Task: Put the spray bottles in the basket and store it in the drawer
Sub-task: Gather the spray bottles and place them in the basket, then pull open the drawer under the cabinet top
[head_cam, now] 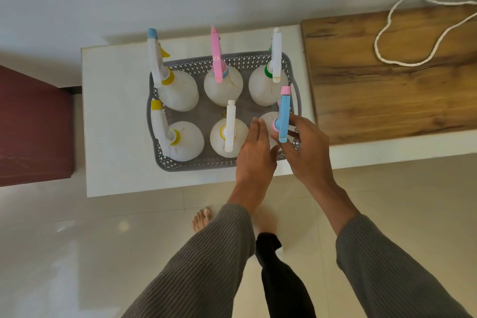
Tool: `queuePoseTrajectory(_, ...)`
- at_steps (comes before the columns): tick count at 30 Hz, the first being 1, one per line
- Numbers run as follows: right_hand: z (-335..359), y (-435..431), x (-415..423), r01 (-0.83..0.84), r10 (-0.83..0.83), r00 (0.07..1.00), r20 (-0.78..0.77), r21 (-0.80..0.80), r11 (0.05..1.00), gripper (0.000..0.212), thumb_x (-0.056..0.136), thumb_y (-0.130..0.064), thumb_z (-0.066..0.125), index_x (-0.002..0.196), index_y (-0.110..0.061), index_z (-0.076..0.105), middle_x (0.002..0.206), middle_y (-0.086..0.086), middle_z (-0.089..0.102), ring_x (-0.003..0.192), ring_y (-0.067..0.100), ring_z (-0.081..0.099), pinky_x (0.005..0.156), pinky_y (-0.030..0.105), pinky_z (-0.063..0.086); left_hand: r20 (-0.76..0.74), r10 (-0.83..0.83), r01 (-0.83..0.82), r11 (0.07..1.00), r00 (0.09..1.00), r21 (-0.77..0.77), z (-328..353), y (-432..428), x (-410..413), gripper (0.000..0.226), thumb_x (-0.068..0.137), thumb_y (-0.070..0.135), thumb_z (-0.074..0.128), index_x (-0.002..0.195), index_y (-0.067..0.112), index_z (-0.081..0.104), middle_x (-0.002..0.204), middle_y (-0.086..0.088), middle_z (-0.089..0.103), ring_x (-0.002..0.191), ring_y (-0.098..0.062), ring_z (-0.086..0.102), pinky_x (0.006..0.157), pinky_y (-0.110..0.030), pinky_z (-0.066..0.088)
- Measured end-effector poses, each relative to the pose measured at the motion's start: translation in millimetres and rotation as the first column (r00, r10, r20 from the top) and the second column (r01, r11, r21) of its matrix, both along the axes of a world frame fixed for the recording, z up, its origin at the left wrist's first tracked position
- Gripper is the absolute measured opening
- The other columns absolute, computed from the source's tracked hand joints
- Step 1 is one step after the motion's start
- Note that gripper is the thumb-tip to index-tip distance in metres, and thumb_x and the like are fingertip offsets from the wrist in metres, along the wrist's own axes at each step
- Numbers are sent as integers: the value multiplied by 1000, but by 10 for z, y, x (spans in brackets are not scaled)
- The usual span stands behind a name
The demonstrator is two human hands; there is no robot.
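I see the grey basket [165, 162] on the white cabinet top [116, 124], with my hands over its near right corner. My right hand [307, 152] curls its fingers loosely around the blue-headed spray bottle [283, 116] there; whether it truly grips I cannot tell. My left hand [255, 152] lies open just beside it, fingers flat by that bottle's shoulder. I count six bottles, three per row, all upright in the basket: round, milky white plastic bodies with long trigger heads. The basket is perforated plastic lattice. A white cord [402, 33] loops on the wooden surface [374, 100] to the right
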State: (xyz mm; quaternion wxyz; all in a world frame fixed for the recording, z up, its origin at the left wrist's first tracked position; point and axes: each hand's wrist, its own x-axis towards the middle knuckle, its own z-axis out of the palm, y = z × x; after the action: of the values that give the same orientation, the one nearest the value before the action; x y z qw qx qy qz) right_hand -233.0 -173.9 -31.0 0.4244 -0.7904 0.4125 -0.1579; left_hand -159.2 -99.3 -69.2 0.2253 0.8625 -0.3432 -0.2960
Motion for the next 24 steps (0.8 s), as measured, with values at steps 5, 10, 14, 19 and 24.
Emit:
queuePoseTrajectory(5,-16,48,-71,20,-20,1000,-9,74,997,48,87,-25,72,130,-9,58,127,7,64,115,18,60,95,33,54,113,41,-20,984,993,-177,281,441,-123,51,93,15,63,140,5,48,147,-10,48,128,-25,54,103,-37,45)
queuePoseTrajectory(10,-54,370,-377,200,-200,980,-9,50,979,58,81,-18,77,134,-17,52,131,2,55,115,11,55,87,25,53,197,127,-62,950,972,-305,325,1638,-173,19,90,16,67,108,11,73,111,-2,72,98,-9,69,86,-23,56)
queuePoseTrajectory(14,-141,916,-661,386,-386,922,-26,104,917,47,85,-14,71,129,-20,55,127,-1,55,113,11,57,84,21,55,115,468,-434,870,876,-236,126,2687,247,20,92,21,63,109,12,69,106,1,71,87,-13,68,75,-36,59)
queuePoseTrajectory(19,-215,1680,-733,414,-387,908,-160,204,887,38,87,-12,68,124,-17,58,122,-4,57,109,15,59,77,-3,44,74,800,-798,599,595,-65,-189,3455,1224,40,95,15,59,134,16,51,134,-7,57,116,-21,58,88,-30,50)
queuePoseTrajectory(24,-239,2257,-507,383,-325,913,-247,240,892,31,89,-15,65,120,-17,62,117,-7,57,103,6,60,74,-6,41,-368,757,-784,611,539,109,-549,3542,2008,59,94,0,52,147,17,35,148,0,45,130,-17,46,108,-41,41)
